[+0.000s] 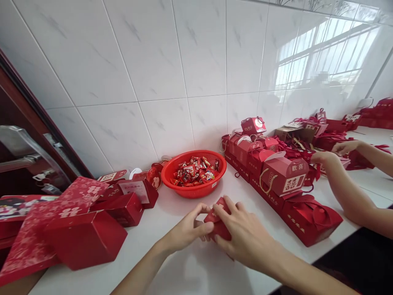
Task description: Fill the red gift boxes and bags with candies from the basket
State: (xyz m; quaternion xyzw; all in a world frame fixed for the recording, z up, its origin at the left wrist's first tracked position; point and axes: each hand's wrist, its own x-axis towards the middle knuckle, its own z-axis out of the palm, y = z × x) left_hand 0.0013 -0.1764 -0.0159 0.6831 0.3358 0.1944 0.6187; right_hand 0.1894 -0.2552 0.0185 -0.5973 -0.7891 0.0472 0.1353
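A small red gift box with gold print is held between both my hands, just above the white tabletop. My left hand grips its left side, thumb and fingers curled against it. From the right, my right hand wraps over the top and side, hiding much of the box. Behind my hands stands a red plastic basket holding many wrapped candies.
Rows of red gift boxes stand at right, some stacked. More red boxes and a red patterned bag crowd the left. Another person's arms reach in at right. A tiled wall rises behind.
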